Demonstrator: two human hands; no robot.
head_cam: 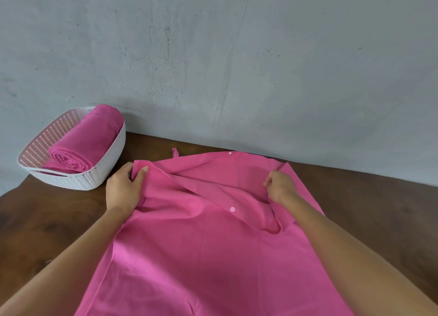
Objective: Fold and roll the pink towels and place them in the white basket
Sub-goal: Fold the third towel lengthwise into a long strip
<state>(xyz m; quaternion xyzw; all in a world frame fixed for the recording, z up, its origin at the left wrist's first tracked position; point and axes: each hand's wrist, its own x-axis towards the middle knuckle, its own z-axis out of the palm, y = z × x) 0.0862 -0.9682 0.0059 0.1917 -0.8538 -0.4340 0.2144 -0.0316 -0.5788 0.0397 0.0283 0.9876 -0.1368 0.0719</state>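
While one rolled towel [87,140] already lies in the white basket [104,173], leaning from its near end up toward the far right corner, a second pink towel [201,256] is spread on the wooden table [47,221] in front of the person, so the task looks roughly half done at best. I can't tell whether more towels wait out of view.

The spread towel is at the folding stage, with no rolling started. Its far part is rucked up, one layer lapped diagonally over another, and the near end runs off the bottom of the view. The left hand [123,187] grips the far left corner, fingers curled under the cloth and thumb on top. The right hand [280,186] pinches a bunched edge near the far right corner, fingers curled tight on the fabric. Both hands sit on the towel, well apart from each other. The basket stands at the table's far left, near the left hand but not touching it.

Left to do, as I judge it: finish the fold, roll it, and put it in the basket beside the first roll, where there seems to be room.

Labels: none visible. No brand, tag or writing readable on the towel, basket or grey wall [237,55]. Only two small white dots [232,209] show on the cloth, possibly snaps, and a short pink loop [174,152] at the far edge.
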